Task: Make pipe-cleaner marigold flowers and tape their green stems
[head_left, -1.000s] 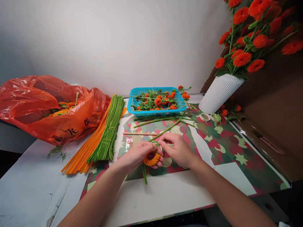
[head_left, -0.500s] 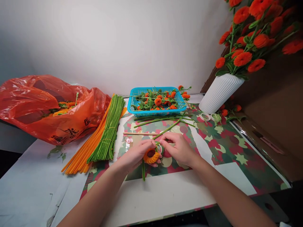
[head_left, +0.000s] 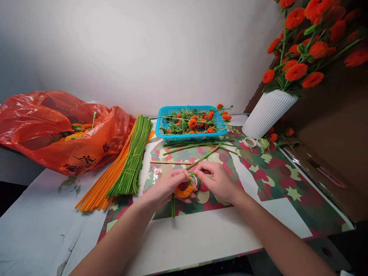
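Observation:
An orange coiled flower (head_left: 184,191) rests in my left hand (head_left: 170,185), whose fingers are closed round it. Its thumb and forefinger meet at a green fuzzy stem (head_left: 205,156) beside the flower's top. My right hand (head_left: 217,179) pinches at the same stem from the right, fingertips close to the left thumb. The stem slants up and right beyond the hands. Another green piece (head_left: 173,206) hangs down below the left hand. What lies between the fingertips is partly hidden.
A blue basket (head_left: 191,136) holds small orange flowers. Green (head_left: 129,161) and orange stems (head_left: 100,182) lie left, beside a red plastic bag (head_left: 86,153). A wooden stick (head_left: 169,162) lies behind the hands. At right stands a white vase (head_left: 268,113) of flowers, near tape rolls (head_left: 249,142).
The left hand has tilted slightly over the orange flower, and the hanging green piece has shifted a little left. Both hands keep their hold.

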The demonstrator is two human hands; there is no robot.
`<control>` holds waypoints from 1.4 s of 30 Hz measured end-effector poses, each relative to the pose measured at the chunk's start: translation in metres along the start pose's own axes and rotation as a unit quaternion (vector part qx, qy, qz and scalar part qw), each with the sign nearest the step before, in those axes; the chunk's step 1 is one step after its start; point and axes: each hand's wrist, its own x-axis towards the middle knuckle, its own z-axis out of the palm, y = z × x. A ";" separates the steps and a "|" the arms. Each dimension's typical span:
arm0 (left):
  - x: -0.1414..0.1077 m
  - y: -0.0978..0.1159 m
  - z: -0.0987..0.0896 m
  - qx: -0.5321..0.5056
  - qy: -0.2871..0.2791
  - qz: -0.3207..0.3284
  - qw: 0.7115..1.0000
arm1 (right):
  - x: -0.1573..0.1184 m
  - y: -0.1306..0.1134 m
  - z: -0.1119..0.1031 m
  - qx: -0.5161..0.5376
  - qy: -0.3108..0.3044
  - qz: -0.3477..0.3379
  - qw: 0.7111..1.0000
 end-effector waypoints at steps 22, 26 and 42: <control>-0.004 0.001 -0.002 0.133 0.054 0.091 0.985 | -0.001 0.000 -0.001 -0.003 0.022 -0.027 0.999; -0.004 0.003 -0.003 0.140 0.059 0.094 0.984 | 0.000 0.003 -0.006 0.009 0.027 -0.018 0.999; -0.009 0.007 -0.013 0.154 0.043 0.100 0.982 | 0.004 0.010 -0.021 -0.007 0.061 0.026 0.998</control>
